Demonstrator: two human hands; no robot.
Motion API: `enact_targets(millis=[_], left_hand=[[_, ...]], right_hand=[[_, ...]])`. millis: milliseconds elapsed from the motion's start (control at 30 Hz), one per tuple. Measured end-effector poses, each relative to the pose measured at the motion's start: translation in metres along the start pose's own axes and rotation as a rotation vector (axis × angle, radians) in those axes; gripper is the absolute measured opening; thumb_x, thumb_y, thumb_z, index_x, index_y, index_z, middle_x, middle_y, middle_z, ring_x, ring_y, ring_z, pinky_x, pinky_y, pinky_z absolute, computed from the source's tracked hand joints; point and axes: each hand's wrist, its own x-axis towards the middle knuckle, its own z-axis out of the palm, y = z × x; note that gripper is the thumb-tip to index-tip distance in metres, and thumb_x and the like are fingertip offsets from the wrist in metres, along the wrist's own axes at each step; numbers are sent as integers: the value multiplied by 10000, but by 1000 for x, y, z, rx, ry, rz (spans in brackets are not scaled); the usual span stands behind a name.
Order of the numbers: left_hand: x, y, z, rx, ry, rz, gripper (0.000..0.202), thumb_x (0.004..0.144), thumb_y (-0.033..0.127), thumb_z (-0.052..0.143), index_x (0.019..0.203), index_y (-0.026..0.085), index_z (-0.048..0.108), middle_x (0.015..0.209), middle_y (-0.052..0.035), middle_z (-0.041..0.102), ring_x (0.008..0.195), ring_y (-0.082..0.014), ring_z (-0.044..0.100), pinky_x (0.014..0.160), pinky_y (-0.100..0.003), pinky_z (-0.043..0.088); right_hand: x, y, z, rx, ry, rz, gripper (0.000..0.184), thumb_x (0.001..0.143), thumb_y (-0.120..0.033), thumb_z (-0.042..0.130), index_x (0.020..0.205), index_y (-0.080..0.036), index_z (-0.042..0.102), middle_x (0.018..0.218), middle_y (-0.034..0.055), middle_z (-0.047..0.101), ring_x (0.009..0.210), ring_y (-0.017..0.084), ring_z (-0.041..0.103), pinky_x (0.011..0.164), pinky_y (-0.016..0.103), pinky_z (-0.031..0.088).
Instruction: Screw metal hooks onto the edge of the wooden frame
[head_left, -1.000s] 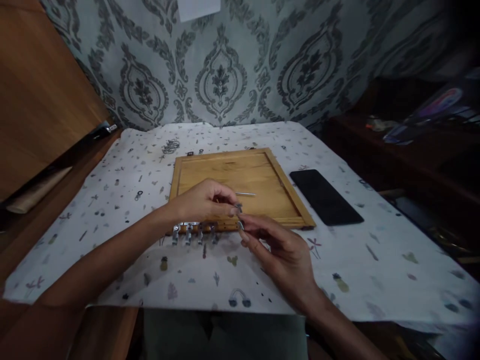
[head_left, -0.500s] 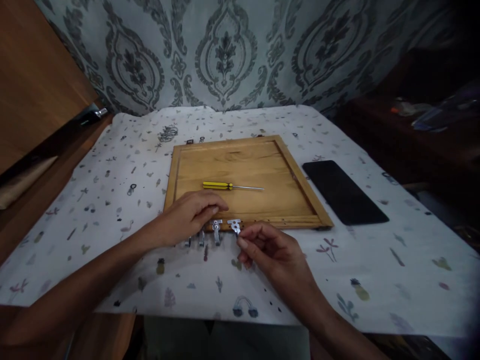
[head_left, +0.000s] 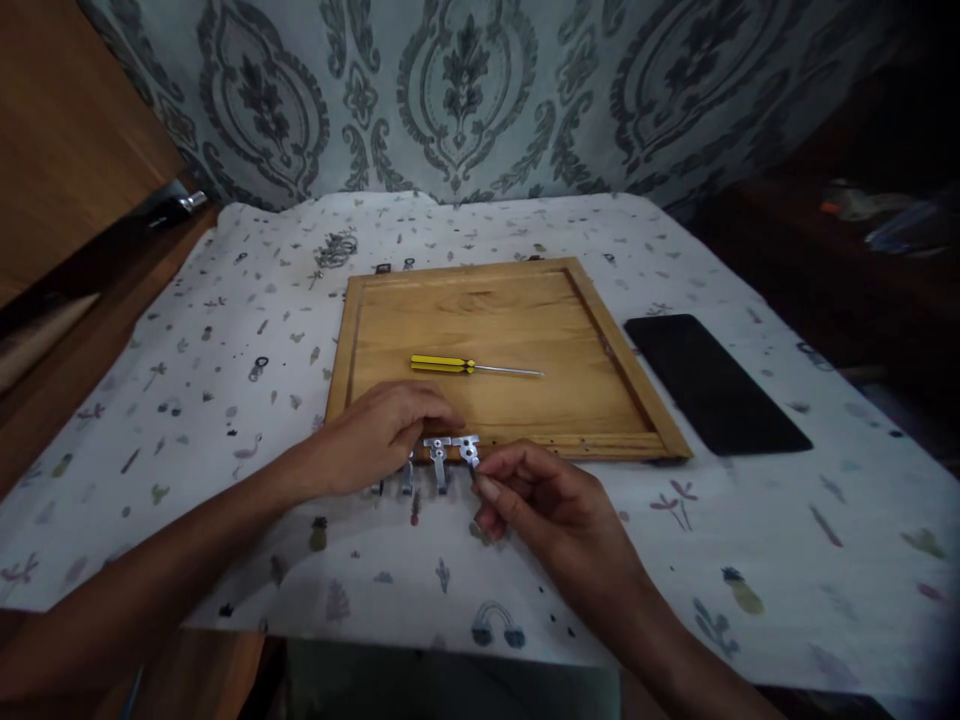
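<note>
A wooden board [head_left: 495,400] with a raised rim lies on the patterned tablecloth. Several small metal hooks [head_left: 439,455] sit along its near edge. My left hand [head_left: 375,435] rests with curled fingers on that edge, over the leftmost hooks. My right hand [head_left: 544,500] is closed in a pinch on the rightmost metal hook [head_left: 469,450], holding it against the edge. A yellow-handled screwdriver [head_left: 472,367] lies loose in the middle of the board, apart from both hands.
A black phone [head_left: 712,380] lies face down right of the board. A small heap of metal rings [head_left: 335,248] sits at the back left. A wooden panel [head_left: 67,150] stands at the left, dark furniture [head_left: 862,250] at the right. The table's near edge is just below my forearms.
My hands came down from above the board to its near edge and the small metal hook now sits against that edge. The screwdriver, earlier hidden behind my left hand, is in plain sight.
</note>
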Motion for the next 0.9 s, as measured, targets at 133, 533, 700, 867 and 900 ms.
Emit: enact_targets(millis=[133, 533, 700, 867, 900], left_hand=[[1, 1, 0, -2, -11, 3, 408, 837, 4, 382, 1031, 161, 705, 1025, -37, 724, 962, -142, 654, 875, -287, 508], [0, 5, -5, 95, -48, -8, 351, 825, 18, 388, 906, 166, 696, 960, -28, 711, 883, -134, 636, 795, -260, 470], [1, 7, -4, 59, -48, 24, 360, 825, -6, 388, 888, 166, 698, 925, -15, 697, 854, -116, 623, 768, -235, 456], [0, 6, -4, 67, -49, 49, 379, 804, -32, 387, 879, 165, 702, 929, -16, 696, 858, -115, 625, 769, -236, 455], [0, 6, -4, 69, -48, 52, 384, 798, -34, 385, 878, 166, 702, 931, -16, 695, 858, -117, 625, 767, -237, 456]], right_hand=[[0, 0, -1, -4, -11, 18, 163, 859, -358, 697, 875, -204, 645, 675, -4, 666, 528, 119, 618, 531, 273, 565], [-2, 2, -1, -21, -25, 17, 147, 880, -353, 666, 880, -209, 636, 636, -7, 663, 538, 126, 638, 528, 277, 576], [-3, 1, 0, -29, -13, 18, 134, 882, -340, 664, 878, -210, 629, 641, -9, 666, 539, 119, 640, 540, 272, 580], [-2, 1, 0, 9, -20, 26, 166, 875, -368, 681, 877, -211, 626, 628, -12, 661, 546, 133, 648, 530, 277, 579], [-2, 1, 0, 14, -23, 28, 167, 874, -369, 682, 879, -211, 627, 627, -12, 660, 550, 136, 650, 534, 280, 581]])
